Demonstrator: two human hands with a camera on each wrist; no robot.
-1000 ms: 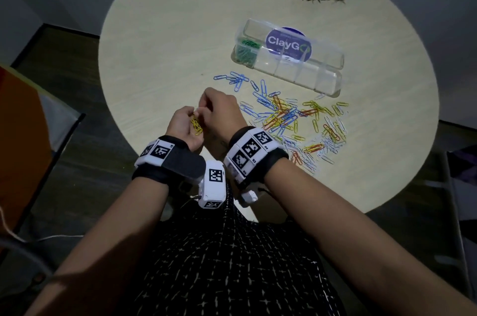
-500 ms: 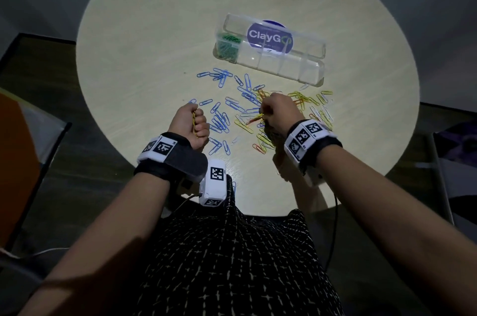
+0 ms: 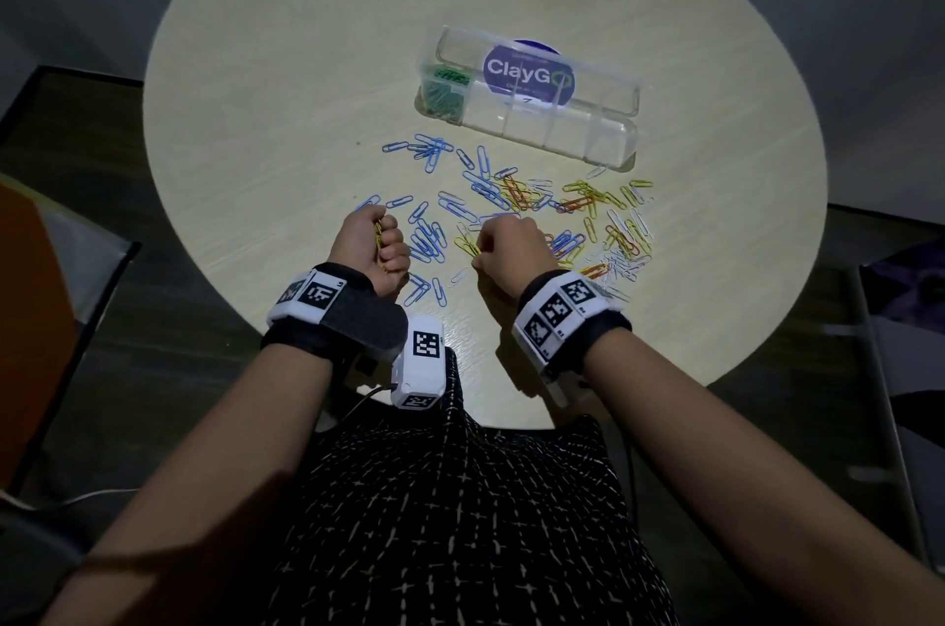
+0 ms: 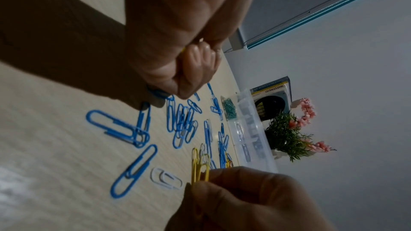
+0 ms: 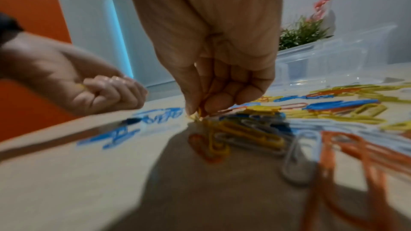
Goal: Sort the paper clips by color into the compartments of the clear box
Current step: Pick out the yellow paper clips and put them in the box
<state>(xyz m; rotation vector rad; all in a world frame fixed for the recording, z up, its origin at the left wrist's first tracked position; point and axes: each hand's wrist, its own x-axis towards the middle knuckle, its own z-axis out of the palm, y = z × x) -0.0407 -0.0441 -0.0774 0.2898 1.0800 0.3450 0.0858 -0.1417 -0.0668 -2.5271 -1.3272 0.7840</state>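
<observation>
**Right hand back in the pile, pinching up more yellow**

My left hand (image 3: 372, 244) stays fisted around a bundle of yellow clips (image 3: 379, 237), parked just left of the blue clips (image 3: 427, 241). A second ago my right hand (image 3: 506, 249) was up against it; now it has swung out and dropped, thumb and fingertips pinching a yellow clip (image 4: 200, 169) at the mixed pile's (image 3: 588, 221) near edge. Beyond both grips, the clear box (image 3: 526, 96) holds only green clips (image 3: 444, 89), so I judge yellow is still being gathered.
</observation>
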